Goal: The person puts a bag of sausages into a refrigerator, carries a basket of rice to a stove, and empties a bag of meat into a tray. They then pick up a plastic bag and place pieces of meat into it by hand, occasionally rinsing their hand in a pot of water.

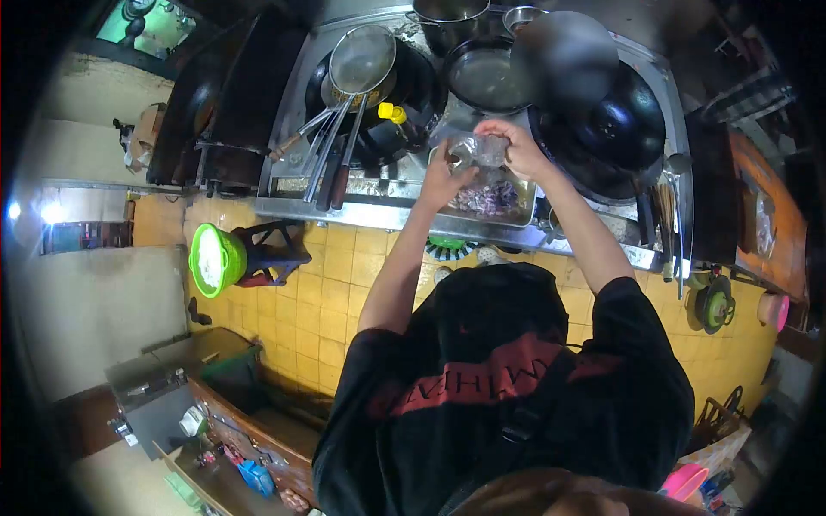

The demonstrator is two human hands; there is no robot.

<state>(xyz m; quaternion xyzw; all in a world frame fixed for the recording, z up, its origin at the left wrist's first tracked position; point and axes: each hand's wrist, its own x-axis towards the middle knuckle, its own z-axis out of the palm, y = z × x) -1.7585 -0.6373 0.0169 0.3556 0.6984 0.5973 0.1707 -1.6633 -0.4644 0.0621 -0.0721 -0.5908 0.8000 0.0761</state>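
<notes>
My left hand (445,178) and my right hand (514,146) are raised over a metal tray (520,211) on the counter. Between them is a clear plastic container or bag (489,150), its exact shape hard to make out. The fingers of my right hand are closed on its right side. My left hand's fingers are curved apart at its left side; whether they touch it cannot be told. Chopped purple and white pieces (489,196) lie in the tray. A bottle with a yellow cap (393,113) stands to the left of the hands.
Strainers (362,60) with long handles lie over a wok at the left. A round pan (489,76) and a dark wok (621,120) sit behind and right of the hands. A green basket (217,261) stands at the lower left, above yellow floor tiles (331,297).
</notes>
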